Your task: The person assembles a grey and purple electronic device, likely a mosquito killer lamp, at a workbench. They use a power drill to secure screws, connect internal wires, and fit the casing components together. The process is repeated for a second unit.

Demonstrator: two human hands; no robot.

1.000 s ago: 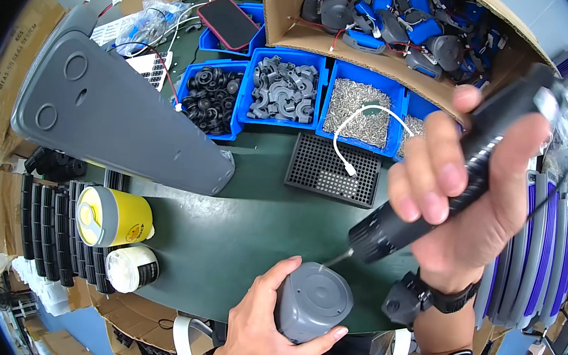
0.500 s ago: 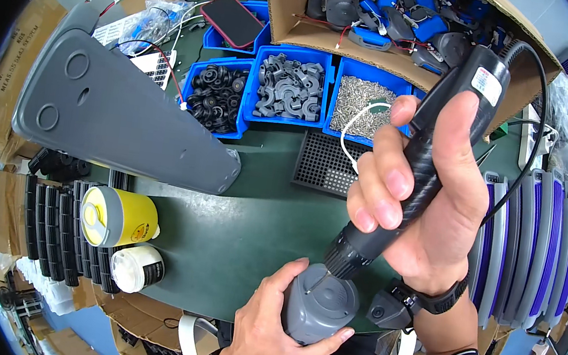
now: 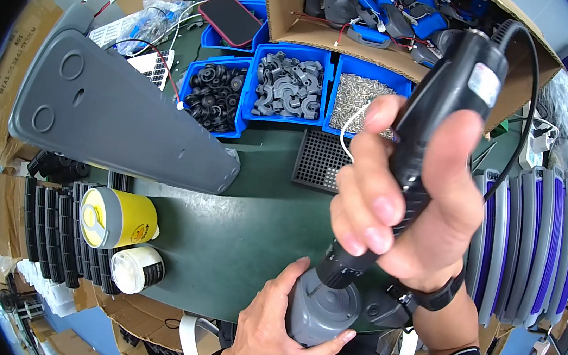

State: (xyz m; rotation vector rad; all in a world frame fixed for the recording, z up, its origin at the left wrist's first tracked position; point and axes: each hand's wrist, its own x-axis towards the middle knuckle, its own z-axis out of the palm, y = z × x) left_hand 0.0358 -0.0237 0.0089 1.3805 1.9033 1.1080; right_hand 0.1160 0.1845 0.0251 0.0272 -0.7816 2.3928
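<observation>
Bright, cool light floods the scene, and there's a pale sheen on the green table, just left of centre! The black driver catches a glint at its far end. The right hand looks soft at the thumb, the far blue bins sharper. Outer edges bow, corners drop to black!

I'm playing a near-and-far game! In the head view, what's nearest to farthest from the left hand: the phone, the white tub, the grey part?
1. Grey part: right in the left hand.
2. White tub: off to the left.
3. Phone: far back, on a blue bin.
</observation>
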